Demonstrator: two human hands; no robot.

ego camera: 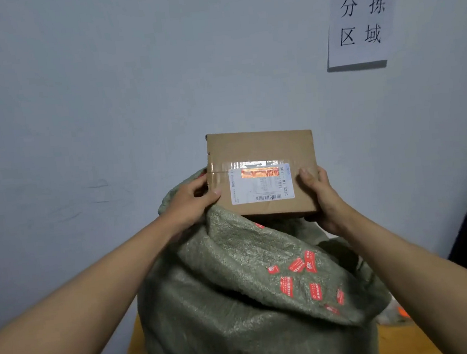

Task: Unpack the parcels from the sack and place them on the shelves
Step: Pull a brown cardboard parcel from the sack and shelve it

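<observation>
A brown cardboard parcel [260,151] is held up in front of a pale wall [104,89], directly above the open mouth of a green woven sack [237,290]. The left hand [192,200] grips the parcel's left edge, thumb curled onto the front face beside a strip of clear tape, the other fingers wrapped behind the box. The right hand [324,196] holds the right edge and lower corner, thumb pressed on the front face near a white shipping label [261,185] with a barcode. The parcel's lower edge sits just above the sack's folded rim, with its lower left corner behind that rim. The sack stands upright on a yellowish wooden table [399,340] and bears several red stickers [296,265] on its turned-down flap. A white paper sign [362,13] with black characters hangs on the wall at upper right.
</observation>
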